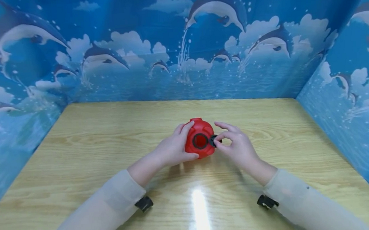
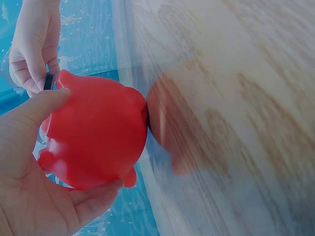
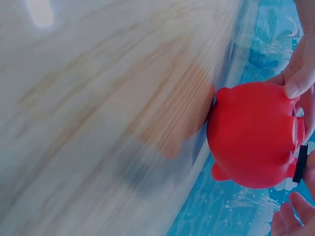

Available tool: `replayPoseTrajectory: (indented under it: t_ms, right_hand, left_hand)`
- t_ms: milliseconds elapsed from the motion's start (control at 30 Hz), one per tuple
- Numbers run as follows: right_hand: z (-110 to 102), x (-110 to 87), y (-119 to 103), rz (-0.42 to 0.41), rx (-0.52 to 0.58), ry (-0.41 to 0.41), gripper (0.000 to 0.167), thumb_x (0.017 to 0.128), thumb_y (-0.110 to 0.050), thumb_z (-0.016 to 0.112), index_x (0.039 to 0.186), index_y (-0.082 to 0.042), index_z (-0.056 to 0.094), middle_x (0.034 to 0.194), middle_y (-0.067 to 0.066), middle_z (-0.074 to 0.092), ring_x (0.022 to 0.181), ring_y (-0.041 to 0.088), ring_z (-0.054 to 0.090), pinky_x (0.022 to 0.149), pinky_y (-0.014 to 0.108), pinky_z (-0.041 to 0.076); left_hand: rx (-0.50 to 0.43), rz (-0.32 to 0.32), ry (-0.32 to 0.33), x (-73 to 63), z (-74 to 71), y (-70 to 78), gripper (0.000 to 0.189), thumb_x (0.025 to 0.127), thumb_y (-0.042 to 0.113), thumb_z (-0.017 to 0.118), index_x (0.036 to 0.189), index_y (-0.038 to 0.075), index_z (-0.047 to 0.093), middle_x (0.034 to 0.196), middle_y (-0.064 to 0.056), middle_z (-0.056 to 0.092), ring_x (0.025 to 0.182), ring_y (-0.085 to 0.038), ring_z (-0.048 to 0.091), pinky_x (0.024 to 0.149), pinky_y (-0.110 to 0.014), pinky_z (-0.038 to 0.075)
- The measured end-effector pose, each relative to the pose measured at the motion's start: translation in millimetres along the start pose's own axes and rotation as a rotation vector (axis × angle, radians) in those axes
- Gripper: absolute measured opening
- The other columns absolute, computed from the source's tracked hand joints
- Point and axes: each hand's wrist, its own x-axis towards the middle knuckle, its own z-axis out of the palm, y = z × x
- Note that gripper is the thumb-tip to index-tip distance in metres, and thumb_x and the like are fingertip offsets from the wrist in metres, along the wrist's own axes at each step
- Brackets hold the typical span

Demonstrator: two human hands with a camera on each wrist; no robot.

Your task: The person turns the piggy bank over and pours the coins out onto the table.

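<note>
A round red piggy bank (image 1: 207, 127) rests on its back on the table, its belly turned up, showing a round opening with a dark rim. From the left, my left hand (image 1: 175, 148) grips it, thumb and fingers spread around its side. My right hand (image 1: 239, 148) pinches a black round cap (image 1: 212, 141) between thumb and index finger at the opening's right side. The left wrist view shows the piggy bank's (image 2: 103, 130) smooth side and stubby feet. In the right wrist view the cap (image 3: 300, 163) stands edge-on beside a foot, off the opening.
The wood-grain table (image 1: 108, 135) reflects a bright light strip near its front. Blue dolphin-print cloth (image 1: 152, 34) hangs behind the table and along both sides. A small black device (image 1: 144, 203) is strapped at each wrist.
</note>
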Motion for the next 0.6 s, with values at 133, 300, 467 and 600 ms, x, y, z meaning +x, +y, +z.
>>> replayPoseTrajectory:
  t_ms: [133, 300, 467, 600]
  right_hand:
    - [-4, -1.0, 6, -0.001, -0.007, 0.010, 0.004, 0.083, -0.008, 0.070, 0.082, -0.004, 0.071, 0.132, 0.006, 0.053, 0.123, 0.026, 0.045, 0.087, 0.042, 0.048]
    - [-7, -2.8, 13, 0.028, 0.002, 0.009, 0.004, 0.083, -0.008, 0.070, 0.084, -0.003, 0.070, 0.131, 0.007, 0.053, 0.122, 0.028, 0.046, 0.089, 0.044, 0.047]
    - [-10, -2.9, 18, 0.028, -0.014, 0.014, 0.004, 0.083, -0.008, 0.069, 0.084, -0.004, 0.070, 0.131, 0.007, 0.054, 0.122, 0.028, 0.046, 0.064, 0.031, 0.050]
    - [-11, -1.0, 20, 0.027, -0.018, 0.012, 0.005, 0.084, -0.009, 0.069, 0.084, -0.004, 0.070, 0.131, 0.007, 0.054, 0.122, 0.028, 0.046, 0.059, 0.029, 0.046]
  left_hand:
    - [-0.008, 0.004, 0.011, 0.0, 0.6, -0.7, 0.102, 0.072, 0.038, 0.079, 0.149, 0.018, 0.015, 0.142, -0.010, 0.031, 0.112, -0.021, 0.049, 0.080, -0.036, 0.052]
    - [-0.001, 0.013, 0.008, 1.4, 0.9, -0.4, 0.102, 0.072, 0.039, 0.079, 0.149, 0.019, 0.016, 0.141, -0.009, 0.033, 0.112, -0.020, 0.049, 0.078, -0.035, 0.052]
    - [-0.006, 0.009, -0.007, 2.5, 0.3, 0.7, 0.102, 0.072, 0.038, 0.079, 0.149, 0.019, 0.015, 0.142, -0.008, 0.031, 0.113, -0.021, 0.048, 0.077, -0.035, 0.053]
    - [-0.007, -0.001, -0.007, 1.9, 0.0, 0.1, 0.102, 0.072, 0.037, 0.080, 0.149, 0.019, 0.015, 0.143, -0.008, 0.030, 0.114, -0.021, 0.048, 0.077, -0.035, 0.053]
